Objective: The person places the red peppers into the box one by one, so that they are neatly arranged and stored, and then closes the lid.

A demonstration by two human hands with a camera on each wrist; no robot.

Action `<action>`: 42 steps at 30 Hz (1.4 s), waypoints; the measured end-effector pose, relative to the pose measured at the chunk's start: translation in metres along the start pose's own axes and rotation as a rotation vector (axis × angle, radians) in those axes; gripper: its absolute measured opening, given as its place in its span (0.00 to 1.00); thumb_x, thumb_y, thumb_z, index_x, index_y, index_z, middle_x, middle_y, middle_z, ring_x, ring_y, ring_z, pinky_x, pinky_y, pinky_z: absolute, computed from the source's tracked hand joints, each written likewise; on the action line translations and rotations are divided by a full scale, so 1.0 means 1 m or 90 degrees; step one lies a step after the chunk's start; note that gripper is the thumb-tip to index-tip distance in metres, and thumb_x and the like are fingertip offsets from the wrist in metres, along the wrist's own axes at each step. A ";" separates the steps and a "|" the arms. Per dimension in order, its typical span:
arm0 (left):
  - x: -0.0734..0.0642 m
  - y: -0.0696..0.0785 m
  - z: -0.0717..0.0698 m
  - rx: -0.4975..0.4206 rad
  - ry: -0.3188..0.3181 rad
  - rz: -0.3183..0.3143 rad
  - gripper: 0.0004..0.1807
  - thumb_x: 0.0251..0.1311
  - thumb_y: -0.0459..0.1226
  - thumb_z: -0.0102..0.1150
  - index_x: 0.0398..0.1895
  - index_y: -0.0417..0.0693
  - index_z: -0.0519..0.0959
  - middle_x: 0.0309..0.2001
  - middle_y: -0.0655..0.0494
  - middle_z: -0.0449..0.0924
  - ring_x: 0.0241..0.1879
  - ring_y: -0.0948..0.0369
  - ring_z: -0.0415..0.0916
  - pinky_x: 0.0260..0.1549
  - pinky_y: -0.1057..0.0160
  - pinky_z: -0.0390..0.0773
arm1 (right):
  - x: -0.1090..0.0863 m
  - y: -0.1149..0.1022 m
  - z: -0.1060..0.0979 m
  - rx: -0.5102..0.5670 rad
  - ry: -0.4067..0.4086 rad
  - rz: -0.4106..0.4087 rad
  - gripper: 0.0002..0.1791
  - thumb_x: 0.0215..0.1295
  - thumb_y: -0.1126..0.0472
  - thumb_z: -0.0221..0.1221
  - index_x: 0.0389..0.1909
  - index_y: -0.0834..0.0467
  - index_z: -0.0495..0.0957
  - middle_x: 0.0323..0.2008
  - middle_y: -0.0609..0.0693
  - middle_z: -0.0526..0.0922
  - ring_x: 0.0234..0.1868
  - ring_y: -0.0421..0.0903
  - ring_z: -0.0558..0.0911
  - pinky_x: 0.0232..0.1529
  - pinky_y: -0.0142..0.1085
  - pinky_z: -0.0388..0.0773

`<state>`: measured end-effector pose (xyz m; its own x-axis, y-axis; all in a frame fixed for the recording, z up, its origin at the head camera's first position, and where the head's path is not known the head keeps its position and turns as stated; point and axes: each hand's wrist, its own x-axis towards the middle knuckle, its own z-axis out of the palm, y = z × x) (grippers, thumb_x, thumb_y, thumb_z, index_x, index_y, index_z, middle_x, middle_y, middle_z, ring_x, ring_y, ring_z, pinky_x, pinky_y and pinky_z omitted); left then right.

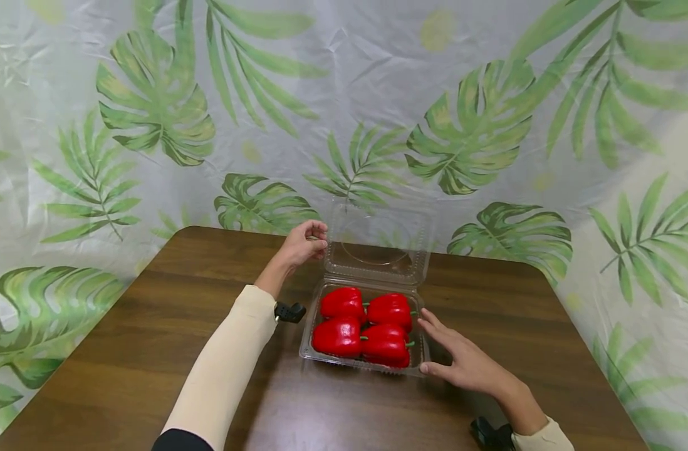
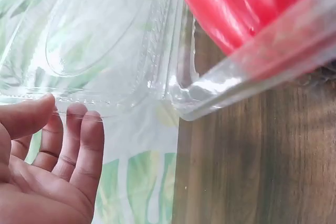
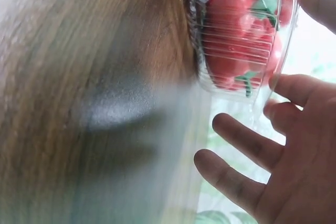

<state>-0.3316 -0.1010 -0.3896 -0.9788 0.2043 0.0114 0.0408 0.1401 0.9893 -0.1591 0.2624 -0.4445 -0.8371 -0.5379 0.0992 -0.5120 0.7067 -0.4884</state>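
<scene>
A clear plastic clamshell box stands on the table with its hinged lid raised upright at the back. Inside the base lie several glossy red bell peppers with green stems. My left hand pinches the lid's left edge between thumb and fingertips; the left wrist view shows the fingers curled at the clear rim. At the base's right side, my right hand is spread, its thumb near the front corner. In the right wrist view some fingertips touch the box wall while others extend free.
The box sits near the back edge of a dark brown wooden table. A leaf-patterned curtain hangs right behind that edge, close to the lid. Each wrist wears a black camera strap.
</scene>
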 end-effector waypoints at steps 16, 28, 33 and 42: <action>-0.016 0.008 -0.013 0.103 -0.026 0.020 0.13 0.72 0.35 0.51 0.52 0.35 0.73 0.46 0.44 0.76 0.38 0.57 0.75 0.39 0.60 0.80 | 0.002 -0.001 0.002 0.027 -0.004 0.001 0.46 0.63 0.43 0.64 0.76 0.58 0.58 0.78 0.60 0.53 0.75 0.64 0.62 0.63 0.66 0.68; -0.018 0.037 -0.014 0.042 -0.076 -0.153 0.41 0.72 0.64 0.27 0.57 0.35 0.71 0.48 0.45 0.76 0.39 0.51 0.80 0.46 0.51 0.83 | 0.003 0.000 0.003 0.042 -0.001 0.000 0.45 0.63 0.44 0.63 0.76 0.58 0.58 0.79 0.60 0.52 0.75 0.65 0.62 0.63 0.68 0.67; -0.022 0.048 -0.016 0.064 -0.109 -0.188 0.53 0.65 0.72 0.23 0.64 0.32 0.68 0.58 0.35 0.74 0.57 0.36 0.76 0.49 0.53 0.84 | 0.002 0.000 0.004 0.046 -0.003 0.003 0.45 0.64 0.44 0.62 0.76 0.58 0.57 0.79 0.60 0.52 0.75 0.65 0.61 0.63 0.68 0.66; -0.027 0.055 -0.017 0.029 -0.122 -0.207 0.55 0.64 0.73 0.27 0.64 0.27 0.66 0.61 0.30 0.70 0.58 0.37 0.75 0.58 0.50 0.79 | 0.001 -0.001 0.004 0.046 -0.003 0.010 0.45 0.64 0.43 0.62 0.76 0.57 0.57 0.79 0.60 0.51 0.75 0.65 0.61 0.64 0.68 0.66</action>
<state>-0.3059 -0.1150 -0.3334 -0.8872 0.3191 -0.3331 -0.2523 0.2689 0.9295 -0.1584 0.2593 -0.4476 -0.8443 -0.5288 0.0872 -0.4831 0.6806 -0.5508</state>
